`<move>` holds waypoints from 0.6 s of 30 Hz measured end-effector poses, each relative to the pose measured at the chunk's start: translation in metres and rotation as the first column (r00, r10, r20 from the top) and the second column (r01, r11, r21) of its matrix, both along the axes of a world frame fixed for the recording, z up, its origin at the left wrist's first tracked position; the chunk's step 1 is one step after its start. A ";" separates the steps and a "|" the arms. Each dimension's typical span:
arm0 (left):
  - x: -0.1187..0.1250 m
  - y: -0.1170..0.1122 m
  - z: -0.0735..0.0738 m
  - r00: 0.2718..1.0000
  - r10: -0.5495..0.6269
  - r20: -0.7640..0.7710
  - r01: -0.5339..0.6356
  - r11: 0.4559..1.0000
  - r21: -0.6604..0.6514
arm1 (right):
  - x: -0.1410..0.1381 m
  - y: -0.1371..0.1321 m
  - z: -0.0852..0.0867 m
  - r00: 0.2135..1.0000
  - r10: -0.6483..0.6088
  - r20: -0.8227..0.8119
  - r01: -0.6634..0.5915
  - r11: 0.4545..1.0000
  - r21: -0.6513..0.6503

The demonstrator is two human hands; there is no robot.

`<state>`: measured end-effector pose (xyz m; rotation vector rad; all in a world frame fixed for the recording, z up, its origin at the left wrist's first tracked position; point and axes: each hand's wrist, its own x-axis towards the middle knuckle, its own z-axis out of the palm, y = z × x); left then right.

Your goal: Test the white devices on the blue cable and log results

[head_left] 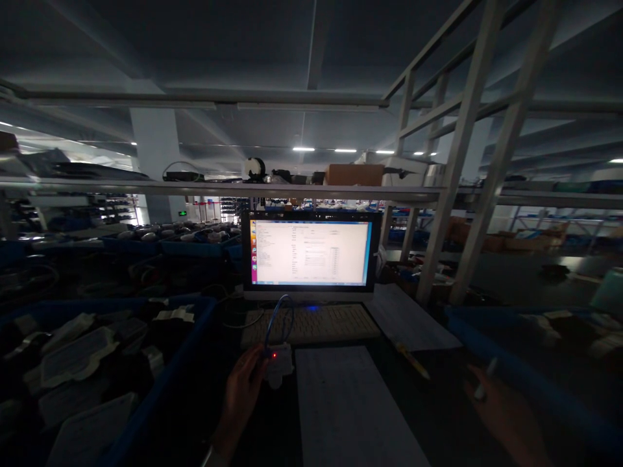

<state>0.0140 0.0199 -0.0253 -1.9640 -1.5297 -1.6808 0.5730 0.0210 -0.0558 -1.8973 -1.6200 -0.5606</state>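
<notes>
My left hand (pixel 246 376) is closed at the left side of a small white device (pixel 279 364), its fingers at the spot where a blue cable (pixel 276 318) enters. A red light glows on the device. To the right, my right hand (pixel 501 402) is closed around a slim pale pen (pixel 487 379), held above the dark bench. Between the hands lies a sheet of white paper (pixel 341 402). A keyboard (pixel 311 324) sits behind the device, below a lit monitor (pixel 311 253) that shows a window of text and fields, too blurred to read.
A blue bin (pixel 195 337) of white casings stands at the left, another blue bin (pixel 516 353) at the right. Beyond the paper are a yellow pen-like tool (pixel 413 361) and a second sheet (pixel 409 318). A shelf (pixel 292 189) and metal frame (pixel 467 149) rise behind.
</notes>
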 end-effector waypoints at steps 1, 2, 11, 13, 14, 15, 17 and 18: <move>0.000 0.000 0.000 1.000 0.007 -0.002 -0.007 1.000 0.002 | 0.000 0.000 0.000 1.000 0.001 0.006 -0.001 1.000 0.007; 0.001 0.000 0.000 1.000 0.011 -0.005 -0.011 1.000 0.007 | -0.002 -0.001 0.001 1.000 0.002 0.019 -0.002 1.000 0.016; -0.004 -0.011 0.017 0.960 0.110 0.258 -0.084 0.990 -0.112 | -0.026 -0.015 0.022 0.973 -0.095 0.211 0.062 0.986 0.157; -0.009 -0.010 0.018 0.916 0.184 0.355 -0.117 0.973 -0.201 | -0.027 -0.016 0.023 0.973 -0.094 0.211 0.062 0.986 0.156; -0.012 -0.009 0.018 0.898 0.212 0.387 -0.121 0.962 -0.245 | -0.027 -0.016 0.023 0.973 -0.096 0.209 0.065 0.986 0.153; -0.014 -0.008 0.018 0.883 0.232 0.408 -0.118 0.951 -0.284 | -0.027 -0.016 0.024 0.974 -0.096 0.207 0.065 0.986 0.151; -0.019 -0.007 0.018 0.868 0.250 0.428 -0.098 0.933 -0.346 | -0.027 -0.016 0.025 0.975 -0.089 0.205 0.058 0.987 0.150; -0.021 -0.006 0.018 0.865 0.252 0.433 -0.084 0.925 -0.370 | -0.028 -0.017 0.026 0.975 -0.084 0.205 0.052 0.987 0.154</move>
